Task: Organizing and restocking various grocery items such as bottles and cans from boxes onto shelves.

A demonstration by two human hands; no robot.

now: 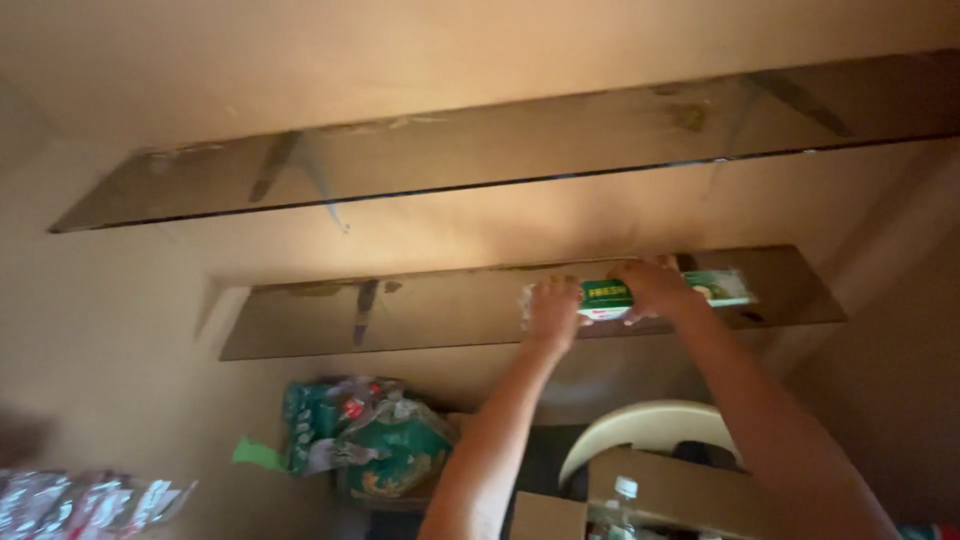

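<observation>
Both hands' grip holds green box (640,293) on lower glass shelf (400,315), tan wall (300,60)

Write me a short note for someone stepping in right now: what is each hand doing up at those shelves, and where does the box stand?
Left hand: raised, gripping the left end of the green and white box.
Right hand: raised, holding the box's middle from above.
Box: lying lengthwise on the lower glass shelf, both hands on it, not yet let go.
Upper glass shelf: nothing seen on it.
Below: green packets, cardboard boxes, a white plastic chair.
Left: release the box.
</observation>
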